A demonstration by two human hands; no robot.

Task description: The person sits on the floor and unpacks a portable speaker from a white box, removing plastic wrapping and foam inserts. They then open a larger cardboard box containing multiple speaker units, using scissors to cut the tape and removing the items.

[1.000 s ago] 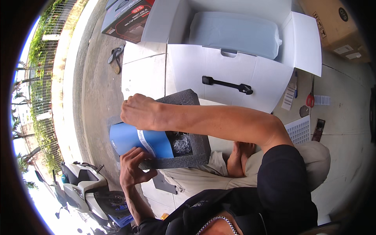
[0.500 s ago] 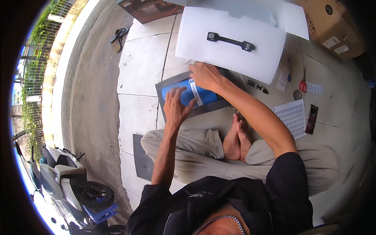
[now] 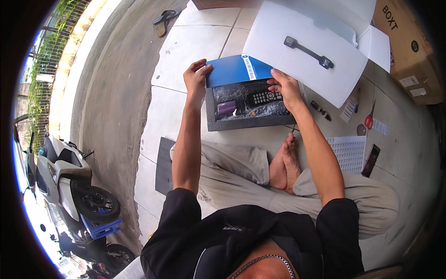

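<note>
A blue booklet [image 3: 227,70] with a white band is held up by its two ends. My left hand [image 3: 197,76] pinches its left edge, and my right hand [image 3: 286,88] grips its lower right corner. Just below it lies a black foam tray [image 3: 253,124] on the tiles. Inside the tray are a black remote control [image 3: 266,97] with light buttons, a purple cylindrical item [image 3: 226,109] and things wrapped in clear plastic. The booklet and my right hand hide parts of the tray's far side.
Beyond the tray stands an open white box [image 3: 265,42], a black strap-like device [image 3: 309,52] on its flap. To the right are red scissors [image 3: 369,122], a phone [image 3: 370,160], a printed sheet [image 3: 348,151] and a large cardboard box [image 3: 411,60]. A motorbike [image 3: 69,186] is parked at left.
The blue booklet has been lifted off the foam tray, uncovering the remote control and wrapped items. My left hand has closed on its edge, and my right hand has shifted right.
</note>
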